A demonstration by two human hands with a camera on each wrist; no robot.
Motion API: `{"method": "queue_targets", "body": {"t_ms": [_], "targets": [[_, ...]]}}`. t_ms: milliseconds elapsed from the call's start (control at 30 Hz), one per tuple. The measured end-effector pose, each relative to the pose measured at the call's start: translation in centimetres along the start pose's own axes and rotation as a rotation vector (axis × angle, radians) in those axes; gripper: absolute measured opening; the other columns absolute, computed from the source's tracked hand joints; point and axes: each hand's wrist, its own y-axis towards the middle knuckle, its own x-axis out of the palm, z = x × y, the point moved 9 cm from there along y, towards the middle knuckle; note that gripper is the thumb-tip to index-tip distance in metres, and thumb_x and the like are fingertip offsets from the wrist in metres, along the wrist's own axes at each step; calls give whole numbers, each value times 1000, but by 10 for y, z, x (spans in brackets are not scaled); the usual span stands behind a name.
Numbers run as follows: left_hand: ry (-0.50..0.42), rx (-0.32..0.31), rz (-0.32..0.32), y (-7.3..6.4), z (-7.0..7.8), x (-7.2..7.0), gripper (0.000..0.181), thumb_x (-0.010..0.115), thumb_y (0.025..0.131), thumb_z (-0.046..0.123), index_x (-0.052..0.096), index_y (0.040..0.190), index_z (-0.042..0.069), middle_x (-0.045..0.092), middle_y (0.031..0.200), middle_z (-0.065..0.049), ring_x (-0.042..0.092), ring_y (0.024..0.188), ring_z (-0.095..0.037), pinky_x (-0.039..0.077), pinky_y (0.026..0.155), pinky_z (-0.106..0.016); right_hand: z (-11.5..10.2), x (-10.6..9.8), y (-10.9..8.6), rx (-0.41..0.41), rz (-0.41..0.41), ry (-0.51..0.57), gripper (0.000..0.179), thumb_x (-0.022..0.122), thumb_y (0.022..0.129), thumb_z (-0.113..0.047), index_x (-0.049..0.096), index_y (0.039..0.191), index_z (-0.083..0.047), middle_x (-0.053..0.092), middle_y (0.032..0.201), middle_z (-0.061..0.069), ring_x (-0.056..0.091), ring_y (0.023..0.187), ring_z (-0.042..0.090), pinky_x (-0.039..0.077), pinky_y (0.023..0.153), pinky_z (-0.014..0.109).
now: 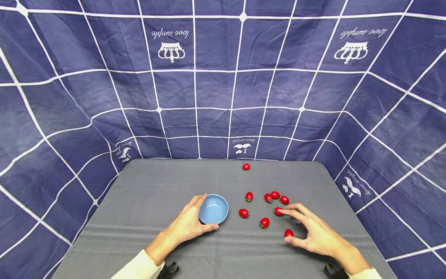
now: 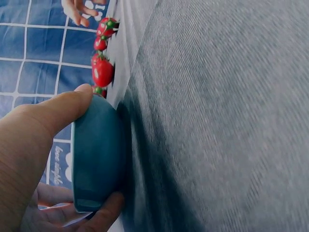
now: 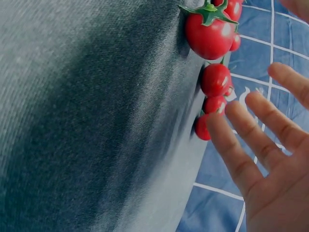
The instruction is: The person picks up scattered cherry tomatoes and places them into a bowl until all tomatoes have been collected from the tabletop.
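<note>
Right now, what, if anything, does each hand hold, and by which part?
The left hand holds the blue bowl by its outer wall, thumb on the near side and fingers toward the far side. The right hand holds nothing.

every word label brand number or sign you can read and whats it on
"love simple": twice, upside down, by the crowns on the blue cloth
"love simple", "I" and a heart: by the middle moustache and right moustache
"love simple": sideways on the cloth, left wrist view
Left moustache: lettering too small to read
Bowl, tomatoes: no text visible
</note>
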Motion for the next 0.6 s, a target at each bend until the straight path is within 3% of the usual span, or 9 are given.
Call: {"method": "queue_targets", "body": {"t_ms": [100,233,433,600], "targets": [[-4,7,-14,0,5,3,121,108,77,52,53,170,-2,66,160,-19,70,142,-48,62,119,-61,-3,0,-1,-33,-7,35,83,108,81,-40,73,156,-32,68,151,-14,71,131,6,48,109,8],[-10,23,-28,2,12,7,119,108,77,52,54,170,0,66,160,-19,70,142,-46,61,120,-61,-5,1,0,-83,-12,88,78,109,81,-37,76,151,-26,70,146,-12,74,126,8,43,109,3],[-20,31,-32,5,16,11,118,109,76,51,55,169,1,66,160,-18,70,143,-45,61,121,-61,-4,4,0,-127,-52,184,68,107,83,-31,79,144,-22,75,139,-9,77,117,11,59,99,16],[-27,35,-31,4,18,12,118,110,76,49,56,168,1,67,160,-17,71,142,-43,62,120,-60,-3,7,-3,-131,-93,241,58,107,84,-26,82,137,-22,76,132,-11,74,104,3,64,86,22]]}}
